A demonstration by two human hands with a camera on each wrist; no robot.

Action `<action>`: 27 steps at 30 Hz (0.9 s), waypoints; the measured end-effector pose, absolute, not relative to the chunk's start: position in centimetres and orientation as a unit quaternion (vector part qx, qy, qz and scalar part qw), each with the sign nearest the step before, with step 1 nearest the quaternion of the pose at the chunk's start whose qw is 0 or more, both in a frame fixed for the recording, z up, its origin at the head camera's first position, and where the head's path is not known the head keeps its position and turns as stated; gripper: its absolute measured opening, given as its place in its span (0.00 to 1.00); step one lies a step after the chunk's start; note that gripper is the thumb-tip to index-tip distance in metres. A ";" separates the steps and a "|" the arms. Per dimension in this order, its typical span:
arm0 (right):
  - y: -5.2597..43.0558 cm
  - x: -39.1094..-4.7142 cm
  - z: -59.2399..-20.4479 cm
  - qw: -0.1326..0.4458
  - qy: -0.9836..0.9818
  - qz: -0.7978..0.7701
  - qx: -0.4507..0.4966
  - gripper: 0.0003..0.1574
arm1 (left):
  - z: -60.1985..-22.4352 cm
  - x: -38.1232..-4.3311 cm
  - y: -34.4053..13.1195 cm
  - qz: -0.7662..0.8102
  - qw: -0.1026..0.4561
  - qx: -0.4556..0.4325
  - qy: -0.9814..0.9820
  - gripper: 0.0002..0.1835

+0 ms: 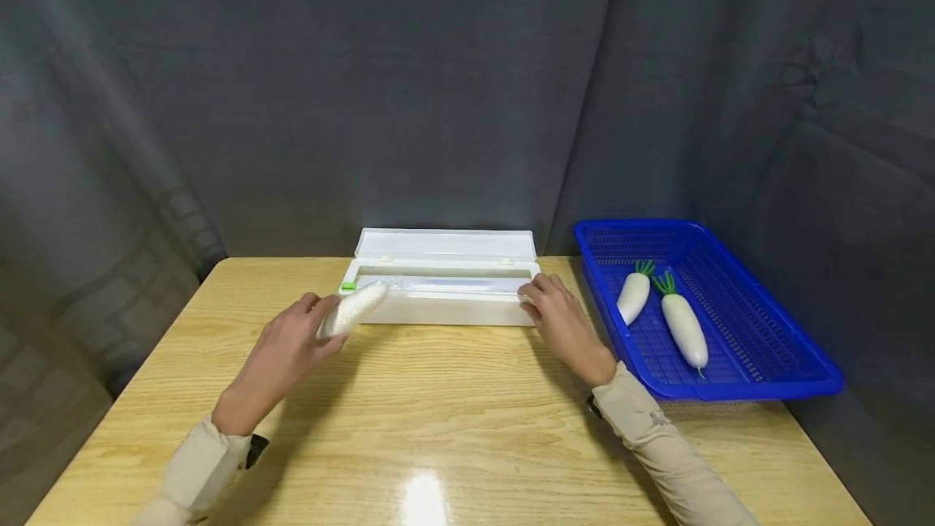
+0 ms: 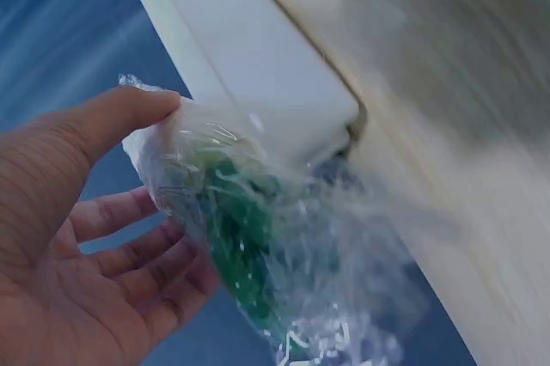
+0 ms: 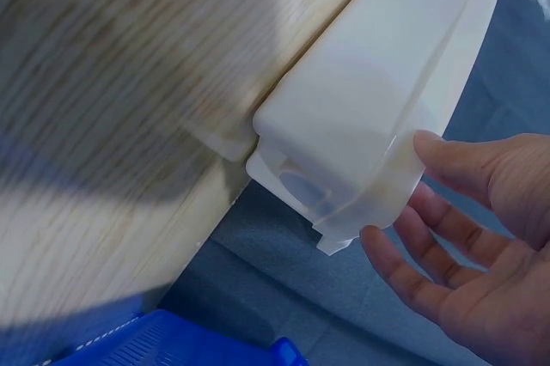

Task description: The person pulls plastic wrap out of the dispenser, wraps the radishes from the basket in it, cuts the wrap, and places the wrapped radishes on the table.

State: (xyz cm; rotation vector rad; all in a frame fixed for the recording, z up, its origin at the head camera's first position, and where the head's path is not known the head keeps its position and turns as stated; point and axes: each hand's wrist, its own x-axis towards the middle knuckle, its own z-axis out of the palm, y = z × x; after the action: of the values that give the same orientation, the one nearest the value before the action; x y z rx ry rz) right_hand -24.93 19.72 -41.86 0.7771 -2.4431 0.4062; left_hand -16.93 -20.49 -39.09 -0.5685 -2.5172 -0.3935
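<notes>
My left hand (image 1: 287, 347) holds a white radish (image 1: 355, 307) wrapped in clear cling film, near the left front of a white cling film dispenser (image 1: 445, 312). In the left wrist view, the radish's green leaves (image 2: 236, 237) show through loose, crumpled film (image 2: 335, 280), with the thumb on one side and fingers on the other. The dispenser's lid (image 1: 445, 244) stands raised at the back, and a pale roll lies inside. At the dispenser's right end, my right hand (image 1: 564, 321) grips the corner. Its thumb (image 3: 460, 164) presses the front upper edge in the right wrist view.
To the right stands a blue plastic basket (image 1: 760, 384) with two unwrapped radishes (image 1: 685, 329) in it, both with green tops. Beneath everything is a wooden table (image 1: 438, 420). Dark grey curtains (image 1: 394, 88) hang behind the table and along its sides. A green piece (image 1: 349, 286) sits at the dispenser's left end.
</notes>
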 end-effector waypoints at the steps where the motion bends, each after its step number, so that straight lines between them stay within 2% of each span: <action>1: 19.7 -25.0 -41.9 0.270 -0.906 0.151 0.289 0.09 | -39.0 -17.1 -20.9 -0.151 0.265 -0.206 -0.930 0.27; 11: 19.8 -25.0 -41.9 0.277 -0.906 0.147 0.285 0.08 | -38.0 -19.2 -24.2 -0.199 0.199 -0.125 -0.952 0.28; 19: 19.8 -25.1 -42.3 0.294 -0.899 0.142 0.291 0.08 | -38.7 -21.3 -25.7 -0.235 0.161 -0.064 -0.957 0.28; 27: 19.7 -25.0 -42.3 0.275 -0.905 0.148 0.287 0.06 | -39.7 -22.9 -26.1 -0.242 0.076 -0.014 -0.967 0.31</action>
State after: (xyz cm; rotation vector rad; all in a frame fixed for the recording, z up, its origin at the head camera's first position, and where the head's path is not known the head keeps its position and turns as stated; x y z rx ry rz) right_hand -25.03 19.73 -42.33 0.7706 -2.4334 0.3983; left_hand -22.88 -26.12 -39.73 -0.0413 -2.8993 -0.7268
